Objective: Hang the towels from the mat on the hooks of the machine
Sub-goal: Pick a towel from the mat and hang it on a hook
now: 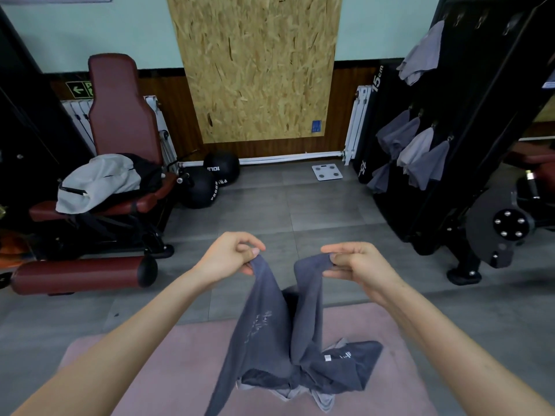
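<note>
I hold a dark grey towel (261, 319) up over the pink mat (144, 373). My left hand (231, 253) pinches its left corner and my right hand (357, 262) pinches its right corner, so the cloth hangs in two folds between them. More towels (345, 367), dark and lighter grey, lie in a small heap on the mat beneath. The black machine (468, 121) stands at the right. Several grey towels (414, 151) hang from its hooks, and one more towel (420, 55) hangs higher up.
A maroon padded exercise seat (120, 109) with a grey bag (99, 181) on it stands at the left. Two black medicine balls (207, 181) and a white scale (326, 172) lie by the far wall. Grey tiled floor (285, 211) stretches between mat and machine.
</note>
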{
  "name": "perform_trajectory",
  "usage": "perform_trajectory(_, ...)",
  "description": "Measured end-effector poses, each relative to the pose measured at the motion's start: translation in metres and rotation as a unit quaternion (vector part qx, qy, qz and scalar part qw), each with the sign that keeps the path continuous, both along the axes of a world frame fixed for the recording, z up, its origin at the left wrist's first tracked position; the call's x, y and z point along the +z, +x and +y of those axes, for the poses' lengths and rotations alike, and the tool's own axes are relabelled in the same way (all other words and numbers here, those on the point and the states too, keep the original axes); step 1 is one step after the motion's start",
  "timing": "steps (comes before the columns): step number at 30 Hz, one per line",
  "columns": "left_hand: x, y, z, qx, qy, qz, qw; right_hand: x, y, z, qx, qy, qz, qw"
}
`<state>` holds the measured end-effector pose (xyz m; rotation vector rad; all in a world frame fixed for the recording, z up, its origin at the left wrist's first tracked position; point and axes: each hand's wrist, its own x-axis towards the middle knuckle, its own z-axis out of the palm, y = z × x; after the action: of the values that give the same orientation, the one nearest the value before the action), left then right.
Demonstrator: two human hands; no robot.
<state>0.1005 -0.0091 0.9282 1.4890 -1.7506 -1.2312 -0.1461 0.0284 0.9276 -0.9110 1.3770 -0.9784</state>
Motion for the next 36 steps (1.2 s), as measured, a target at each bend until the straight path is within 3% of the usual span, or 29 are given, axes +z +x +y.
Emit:
perform_trajectory(3, 0.007, -0.004, 0.004, -0.035, 0.000, 0.001, 0.999, 0.012, 0.004, 0.012, 0.117, -0.014, -0.053, 0.992)
perform_trajectory(5, 0.012, -0.005, 0.005, -0.039, 0.004, 0.013, 0.999, 0.018, 0.011, 0.017, 0.162, -0.055, -0.019, 0.985)
perform_trajectory(9, 0.025, -0.006, 0.009, -0.038, 0.005, 0.028, 0.999, 0.019, 0.025, 0.011, 0.139, -0.177, 0.181, 0.957)
perform_trajectory(11, 0.030, -0.006, 0.012, -0.055, -0.009, 0.006, 0.998, 0.017, 0.029, 0.007, 0.136, -0.262, 0.322, 0.900)
perform_trajectory(12, 0.031, -0.006, 0.013, -0.069, -0.015, -0.003, 0.997, 0.018, 0.032, 0.004, 0.139, -0.300, 0.350, 0.876)
perform_trajectory(13, 0.032, -0.006, 0.015, -0.085, -0.018, -0.005, 0.996, 0.019, 0.034, 0.003, 0.145, -0.316, 0.348, 0.871)
perform_trajectory(16, 0.037, -0.009, 0.023, -0.117, -0.040, -0.027, 0.992, 0.023, 0.045, -0.002, 0.157, -0.276, 0.254, 0.914)
perform_trajectory(20, 0.040, -0.017, 0.028, -0.053, -0.130, -0.109, 0.984, 0.023, 0.060, -0.004, 0.116, -0.265, 0.182, 0.940)
perform_trajectory(26, 0.043, -0.014, 0.029, -0.065, -0.142, -0.066, 0.985, 0.013, 0.057, 0.001, 0.137, -0.275, 0.089, 0.947)
perform_trajectory(29, 0.043, -0.006, 0.027, -0.090, -0.131, -0.025, 0.987, -0.008, 0.044, 0.009, 0.172, -0.295, 0.125, 0.931)
perform_trajectory(34, 0.051, 0.001, 0.030, -0.089, -0.121, 0.043, 0.988, -0.057, 0.034, 0.014, 0.151, -0.305, 0.295, 0.893)
perform_trajectory(36, 0.057, 0.004, 0.031, -0.087, -0.132, 0.055, 0.986, -0.067, 0.038, 0.015, 0.139, -0.303, 0.287, 0.898)
